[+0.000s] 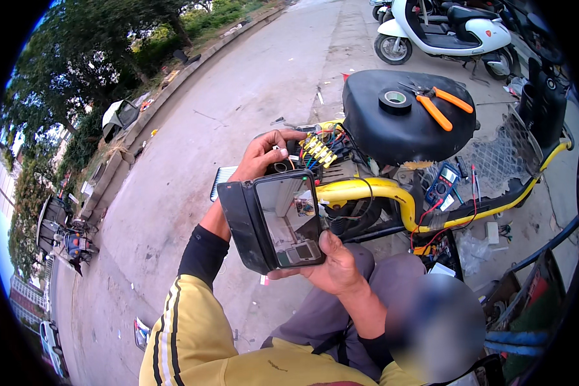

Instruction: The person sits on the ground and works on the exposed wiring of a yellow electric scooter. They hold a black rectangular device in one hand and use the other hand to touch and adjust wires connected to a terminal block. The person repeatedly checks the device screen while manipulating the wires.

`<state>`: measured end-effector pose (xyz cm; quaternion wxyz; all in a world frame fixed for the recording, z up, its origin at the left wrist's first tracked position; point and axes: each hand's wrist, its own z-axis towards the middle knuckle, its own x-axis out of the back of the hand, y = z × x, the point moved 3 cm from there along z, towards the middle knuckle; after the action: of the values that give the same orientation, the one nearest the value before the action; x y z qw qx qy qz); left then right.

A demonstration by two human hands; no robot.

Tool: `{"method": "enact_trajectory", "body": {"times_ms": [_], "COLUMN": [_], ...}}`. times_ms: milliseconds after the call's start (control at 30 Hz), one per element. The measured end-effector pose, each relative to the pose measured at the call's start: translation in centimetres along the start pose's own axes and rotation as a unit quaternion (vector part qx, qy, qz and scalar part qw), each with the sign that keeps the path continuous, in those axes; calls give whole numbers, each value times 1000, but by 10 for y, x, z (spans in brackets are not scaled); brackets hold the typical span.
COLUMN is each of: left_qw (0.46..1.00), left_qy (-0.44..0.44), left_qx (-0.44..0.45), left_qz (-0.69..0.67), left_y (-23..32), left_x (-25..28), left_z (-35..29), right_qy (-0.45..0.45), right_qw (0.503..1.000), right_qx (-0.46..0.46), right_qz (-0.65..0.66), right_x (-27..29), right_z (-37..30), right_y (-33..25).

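In my right hand [341, 267] is a smartphone [288, 222] in a black flip case [243, 225], tilted, its lit screen showing a picture. The thumb presses the phone's lower right edge. Beyond the phone, my left hand [264, 154] reaches over the frame of a yellow electric scooter [392, 193]. Its index finger is stretched out to a row of yellow wire connectors [318, 150], and the thumb stands apart from it. Coloured wires lie around the connectors. The phone and case hide part of my left wrist; whether the left fingertips touch a wire is unclear.
A black seat [373, 128] carries orange-handled pliers [441, 109] and a roll of black tape [394, 101]. A blue multimeter [442, 184] with red leads [473, 206] rests on the scooter's footboard. Behind stands a white scooter [447, 38]. A blurred patch covers the lower right.
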<state>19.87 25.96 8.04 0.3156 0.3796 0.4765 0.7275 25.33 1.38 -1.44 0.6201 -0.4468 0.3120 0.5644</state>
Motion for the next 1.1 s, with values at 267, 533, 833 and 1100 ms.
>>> {"method": "enact_trajectory", "body": {"times_ms": [267, 533, 833, 1100], "left_qw": [999, 1000, 997, 993], "left_qy": [-1, -3, -18, -32], "left_qx": [-10, 1, -24, -41], "left_qz": [37, 31, 75, 110], "left_y": [-1, 5, 2, 8], "left_x": [2, -4, -4, -6], "left_z": [2, 2, 1, 2], "right_qy": [1, -10, 8, -16], "right_qw": [1000, 1000, 1000, 999], "right_qx": [-7, 8, 0, 17], "right_qz": [-14, -9, -20, 26], "right_x": [4, 1, 5, -3], "right_z": [-6, -9, -13, -13], "right_y": [1, -5, -5, -10]}}
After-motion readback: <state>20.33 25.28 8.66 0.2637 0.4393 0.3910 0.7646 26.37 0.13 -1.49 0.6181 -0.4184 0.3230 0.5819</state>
